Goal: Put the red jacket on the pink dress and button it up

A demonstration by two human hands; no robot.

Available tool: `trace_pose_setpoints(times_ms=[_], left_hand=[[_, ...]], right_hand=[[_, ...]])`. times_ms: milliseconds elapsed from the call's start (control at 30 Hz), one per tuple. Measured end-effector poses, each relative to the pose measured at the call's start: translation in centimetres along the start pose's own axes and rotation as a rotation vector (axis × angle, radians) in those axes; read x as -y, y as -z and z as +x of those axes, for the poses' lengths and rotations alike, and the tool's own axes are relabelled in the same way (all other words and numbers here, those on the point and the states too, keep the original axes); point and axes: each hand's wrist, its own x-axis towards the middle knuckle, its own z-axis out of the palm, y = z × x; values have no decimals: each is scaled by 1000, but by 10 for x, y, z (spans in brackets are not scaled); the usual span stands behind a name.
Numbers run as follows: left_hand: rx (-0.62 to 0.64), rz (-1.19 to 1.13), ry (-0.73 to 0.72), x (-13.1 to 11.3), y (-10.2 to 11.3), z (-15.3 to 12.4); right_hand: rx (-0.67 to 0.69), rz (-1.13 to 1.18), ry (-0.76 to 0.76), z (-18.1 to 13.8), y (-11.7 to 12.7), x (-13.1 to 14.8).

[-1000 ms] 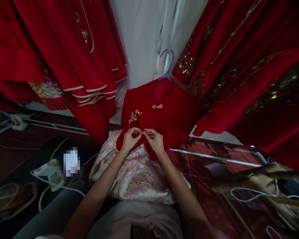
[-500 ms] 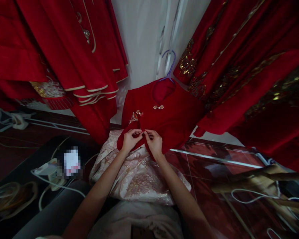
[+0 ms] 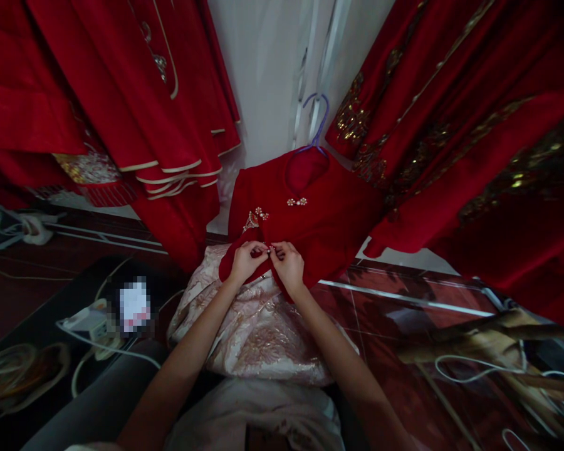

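Garment [image 3: 319,228] — hanger [image 3: 316,138] in neck [image 3: 305,172] — left hand [image 3: 245,262], right hand [image 3: 289,265] pinching fastener [image 3: 270,250].

Red clothes [image 3: 178,125] with pale hems hang at left, gold-trimmed gowns [image 3: 451,150] at right, a white wall [image 3: 258,75] between. Lower left, a white cord [image 3: 117,352] curves below a pixelated patch [image 3: 135,304]; at right, a metal rail [image 3: 404,297] and red tiles [image 3: 380,344].

The right hand [image 3: 289,268] has edged slightly inward toward the left hand [image 3: 245,262], its fingers a little more bunched at the clasp [image 3: 269,250]. The red flap [image 3: 281,285] beneath has shifted slightly too.
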Motion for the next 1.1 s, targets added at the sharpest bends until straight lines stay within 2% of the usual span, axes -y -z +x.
trace_pose_setpoints(times_ms=[133,267,367,500,633,967,1100], left_hand=[[-82,28,-2,-2,-2,-3],[-151,17,1,-6,-2,-4],[-114,43,-31,-9,-1,-5],[-90,25,-65,-11,0,-5],[-84,10,-72,-7,-1,-4],[-64,0,-77,-3,1,-6],[-65,1,-61,-3,1,-6]], right_hand=[[112,227,-27,6,11,-3],[204,485,-97,15,37,-3],[191,597,-147,20,59,1],[144,597,-160,24,75,2],[173,561,-147,23,70,-1],[286,391,-6,12,37,-11],[301,348,-23,9,30,-9]])
